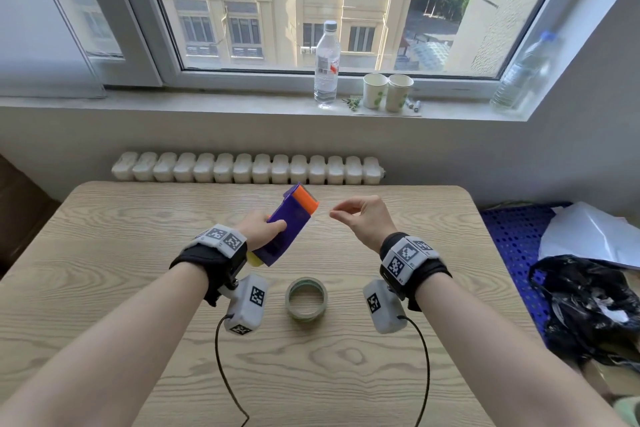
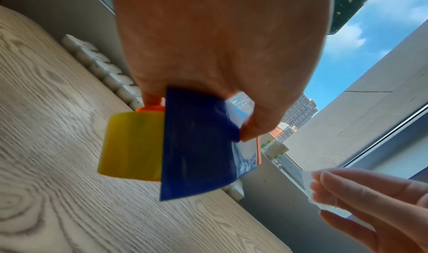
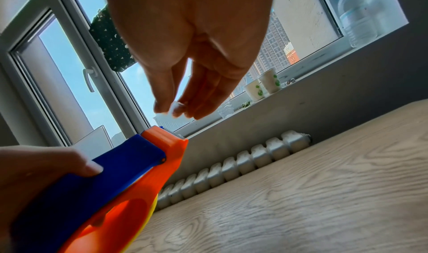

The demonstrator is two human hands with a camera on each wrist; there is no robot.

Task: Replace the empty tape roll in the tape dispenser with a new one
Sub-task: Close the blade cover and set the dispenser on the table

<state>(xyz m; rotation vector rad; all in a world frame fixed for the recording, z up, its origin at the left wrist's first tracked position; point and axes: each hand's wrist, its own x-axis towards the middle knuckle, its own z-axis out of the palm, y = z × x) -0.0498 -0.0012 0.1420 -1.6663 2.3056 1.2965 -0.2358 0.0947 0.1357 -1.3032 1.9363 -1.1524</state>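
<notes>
My left hand (image 1: 273,224) grips a tape dispenser (image 1: 291,229) with a purple-blue body, an orange cutter head and a yellow part at its lower end, held tilted above the wooden table (image 1: 138,253). The left wrist view shows the dispenser (image 2: 199,147) and its yellow part (image 2: 132,147) from below. To the right of the cutter head, my right hand (image 1: 334,213) pinches a small piece of clear tape (image 2: 308,185) between thumb and fingers; the tape piece (image 3: 172,110) is apart from the dispenser (image 3: 92,193). A tape roll (image 1: 306,298) lies flat on the table between my wrists.
A radiator (image 1: 247,168) runs behind the table's far edge. On the windowsill stand a water bottle (image 1: 326,66), two paper cups (image 1: 388,92) and a second bottle (image 1: 526,73). A black plastic bag (image 1: 588,305) and white paper lie on a blue perforated surface (image 1: 512,239) at right.
</notes>
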